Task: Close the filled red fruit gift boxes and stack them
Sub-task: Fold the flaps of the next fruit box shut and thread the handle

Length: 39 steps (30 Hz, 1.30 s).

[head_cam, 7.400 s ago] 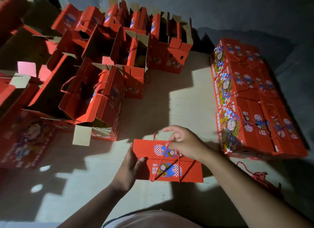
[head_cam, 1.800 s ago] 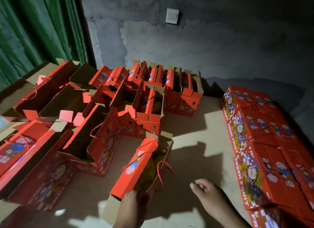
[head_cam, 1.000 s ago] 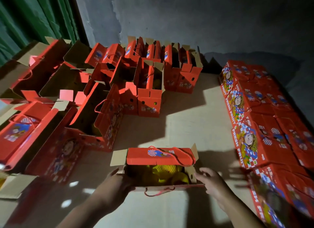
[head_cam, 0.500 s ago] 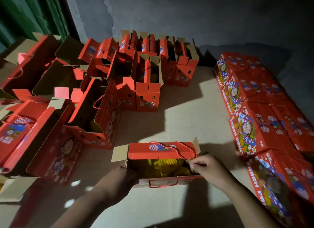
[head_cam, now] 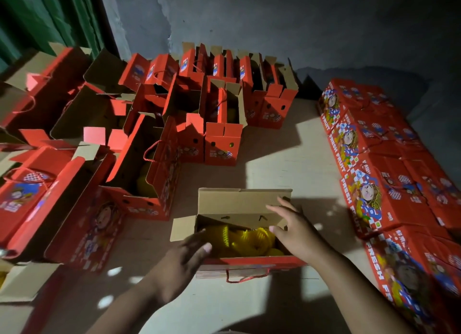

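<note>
An open red gift box (head_cam: 249,262) lies on the floor in front of me. Its far lid flap (head_cam: 237,204) stands up and shows its brown inside. Yellow net-wrapped fruit (head_cam: 247,239) fills the box. My left hand (head_cam: 184,261) reaches over the near left corner with fingers spread straight. My right hand (head_cam: 294,229) hovers over the right end of the box, fingers extended toward the raised flap and thumb near the fruit. Neither hand grips anything. A red cord handle (head_cam: 247,277) hangs from the box's near wall.
Closed red boxes (head_cam: 384,196) lie in rows along the right. Several open boxes (head_cam: 154,164) with raised flaps crowd the left and back. A grey wall (head_cam: 274,22) and a green curtain (head_cam: 50,17) stand behind. Bare tan floor (head_cam: 287,159) lies between the groups.
The far lid flap, folded red side up over the box half a second ago, now stands upright. My right hand let go of it and both hands opened above the box.
</note>
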Tool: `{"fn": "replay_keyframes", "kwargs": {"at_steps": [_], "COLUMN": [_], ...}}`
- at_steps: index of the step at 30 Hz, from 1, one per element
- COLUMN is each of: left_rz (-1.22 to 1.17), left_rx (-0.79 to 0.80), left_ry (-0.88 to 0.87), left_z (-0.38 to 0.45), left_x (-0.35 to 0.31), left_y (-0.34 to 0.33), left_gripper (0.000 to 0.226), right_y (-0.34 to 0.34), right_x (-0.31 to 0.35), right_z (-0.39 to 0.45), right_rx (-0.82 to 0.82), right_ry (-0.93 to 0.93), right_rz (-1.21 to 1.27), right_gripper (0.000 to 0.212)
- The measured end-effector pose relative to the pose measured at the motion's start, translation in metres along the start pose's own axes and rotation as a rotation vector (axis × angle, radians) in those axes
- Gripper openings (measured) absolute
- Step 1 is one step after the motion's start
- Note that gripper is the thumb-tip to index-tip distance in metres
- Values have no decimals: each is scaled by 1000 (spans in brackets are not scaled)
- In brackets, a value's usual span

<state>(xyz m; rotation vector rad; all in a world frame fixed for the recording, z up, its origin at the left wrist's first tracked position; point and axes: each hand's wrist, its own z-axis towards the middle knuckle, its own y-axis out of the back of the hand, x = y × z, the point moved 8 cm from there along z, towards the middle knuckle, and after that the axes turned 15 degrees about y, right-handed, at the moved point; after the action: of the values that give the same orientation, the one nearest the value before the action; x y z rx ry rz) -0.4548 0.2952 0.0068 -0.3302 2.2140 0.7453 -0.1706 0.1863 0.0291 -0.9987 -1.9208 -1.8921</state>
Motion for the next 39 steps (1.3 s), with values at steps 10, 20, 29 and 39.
{"fn": "replay_keyframes", "kwargs": {"at_steps": [10, 20, 29, 39], "left_rz": [184, -885, -883, -813], "left_rx": [-434, -41, 37, 122], "left_ry": [31, 551, 414, 313], "left_z": [19, 18, 14, 7], "left_x": [29, 112, 90, 81], "left_y": [40, 0, -8, -19], "left_gripper": [45, 89, 90, 110], "right_y": [55, -7, -17, -23], "right_x": [-44, -108, -107, -84], "right_z": [-45, -94, -102, -112], "right_rx": [-515, -462, -541, -482], "right_ry": [-122, -696, -614, -506], "right_rz": [16, 858, 982, 953], "right_gripper": [48, 85, 90, 112]}}
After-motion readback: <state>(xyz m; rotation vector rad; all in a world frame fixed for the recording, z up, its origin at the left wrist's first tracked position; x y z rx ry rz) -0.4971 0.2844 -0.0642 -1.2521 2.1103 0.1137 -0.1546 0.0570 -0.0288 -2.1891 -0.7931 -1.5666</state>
